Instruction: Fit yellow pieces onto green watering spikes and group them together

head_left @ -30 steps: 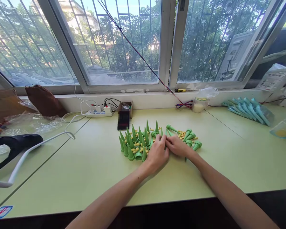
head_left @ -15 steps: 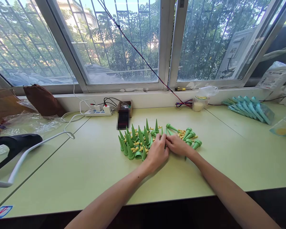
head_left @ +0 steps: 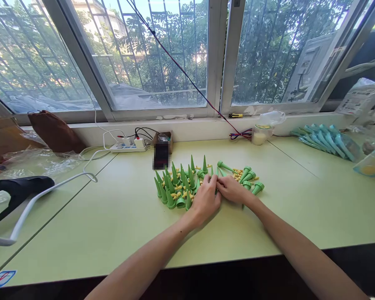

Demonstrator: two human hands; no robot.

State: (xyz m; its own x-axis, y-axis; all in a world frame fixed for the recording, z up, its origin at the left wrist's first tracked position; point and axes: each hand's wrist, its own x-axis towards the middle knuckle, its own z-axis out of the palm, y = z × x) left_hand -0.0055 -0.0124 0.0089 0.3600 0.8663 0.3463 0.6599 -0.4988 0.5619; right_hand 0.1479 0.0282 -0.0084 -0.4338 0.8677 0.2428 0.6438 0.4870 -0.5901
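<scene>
The left hand (head_left: 206, 199) and right hand (head_left: 233, 189) meet, curled inward — any hold hidden — with upright green spikes (head_left: 170, 200) leftward, nearer the left.

The left grip (head_left: 206, 196) and right grip (head_left: 233, 189) hide what lies between them. Pixelation blurs a dark object (head_left: 161, 156); the left edge crops the black hanger (head_left: 34, 185), the right edge a clear container (head_left: 370, 162), the bottom both forearms (head_left: 146, 254).

blurry brownish item (head_left: 370, 147) newly visible at far right, just beyond the clear container (head_left: 371, 167)
</scene>
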